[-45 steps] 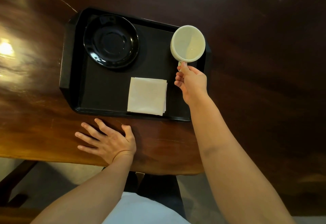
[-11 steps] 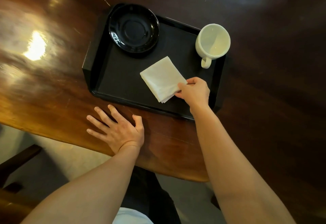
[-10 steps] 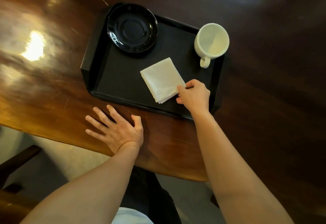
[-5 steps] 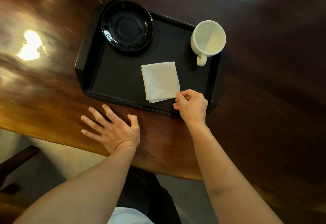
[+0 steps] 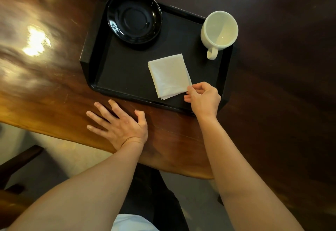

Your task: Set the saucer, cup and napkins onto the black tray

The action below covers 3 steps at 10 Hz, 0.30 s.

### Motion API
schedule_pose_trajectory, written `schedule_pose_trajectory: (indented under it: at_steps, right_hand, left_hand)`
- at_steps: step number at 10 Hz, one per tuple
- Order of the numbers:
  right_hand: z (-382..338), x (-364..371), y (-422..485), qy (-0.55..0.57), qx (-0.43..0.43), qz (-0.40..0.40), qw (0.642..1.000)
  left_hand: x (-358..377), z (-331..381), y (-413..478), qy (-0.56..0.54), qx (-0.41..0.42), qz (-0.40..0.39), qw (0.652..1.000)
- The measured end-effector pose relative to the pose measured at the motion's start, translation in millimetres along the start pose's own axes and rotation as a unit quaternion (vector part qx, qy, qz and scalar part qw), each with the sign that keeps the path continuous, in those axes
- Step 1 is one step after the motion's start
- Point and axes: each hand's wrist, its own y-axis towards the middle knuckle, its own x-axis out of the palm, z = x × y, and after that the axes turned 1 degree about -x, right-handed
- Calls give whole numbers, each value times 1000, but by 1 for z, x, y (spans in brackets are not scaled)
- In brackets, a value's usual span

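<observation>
Dark polished wooden bench (image 5: 54, 89) carries a black tray (image 5: 127, 78). On it sit a black saucer (image 5: 134, 16) at the far left corner, a white cup (image 5: 219, 29) at the far right, and folded white napkins (image 5: 169, 75) between. Right hand (image 5: 202, 98) fingers (image 5: 190, 90) pinch the napkins' near corner. Left hand (image 5: 118, 123) lies flat, fingers spread, beside the tray.

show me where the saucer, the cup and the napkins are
saucer (image 5: 134, 16): head view, the middle of its well.
cup (image 5: 219, 29): head view, its inside wall.
napkins (image 5: 169, 75): head view, the middle of the top sheet.
</observation>
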Motion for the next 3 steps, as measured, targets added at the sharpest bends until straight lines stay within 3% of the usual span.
schedule_pose_trajectory:
  at_steps: [3]
  right_hand:
    - [4,-8,-24,-32,-33,-42,998]
  left_hand:
    - [-7,1,-2,-1,1,-8,1000]
